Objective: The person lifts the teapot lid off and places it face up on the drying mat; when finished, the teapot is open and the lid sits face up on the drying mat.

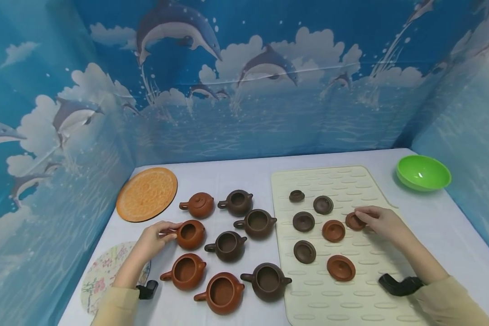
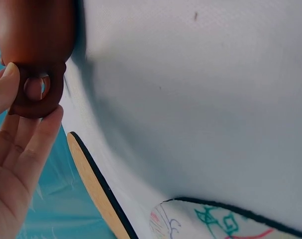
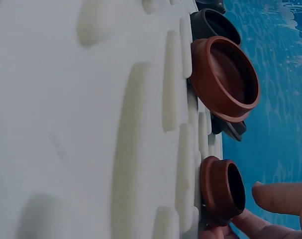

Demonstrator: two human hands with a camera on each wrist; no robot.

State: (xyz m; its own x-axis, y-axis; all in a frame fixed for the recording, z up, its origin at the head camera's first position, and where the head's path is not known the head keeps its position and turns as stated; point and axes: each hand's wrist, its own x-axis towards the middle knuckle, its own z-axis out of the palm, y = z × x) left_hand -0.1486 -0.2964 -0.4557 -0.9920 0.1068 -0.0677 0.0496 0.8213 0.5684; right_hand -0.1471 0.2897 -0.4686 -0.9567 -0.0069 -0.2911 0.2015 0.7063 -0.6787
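Observation:
My left hand [image 1: 151,242] pinches the ring handle of a small reddish-brown teapot [image 1: 190,234], lidless, on the white cloth. Thumb and fingers press that handle [image 2: 53,94] from both sides in the left wrist view. Over the mat, my right hand [image 1: 383,222] has its fingers at the edge of a reddish teapot lid [image 1: 353,222]. In the right wrist view some fingers lie against the lid's [image 3: 223,191] side, while one fingertip stands slightly off its rim. Nearby lie other reddish lids [image 1: 333,231] and dark brown lids [image 1: 303,222].
More open reddish teapots [image 1: 224,293] and dark brown teapots [image 1: 267,281] stand mid-table. One reddish teapot [image 1: 201,205] wears its lid. Around them are a cream ridged mat [image 1: 366,185], an orange round mat [image 1: 146,194], a flowered round mat [image 1: 106,267] and a green bowl [image 1: 424,173].

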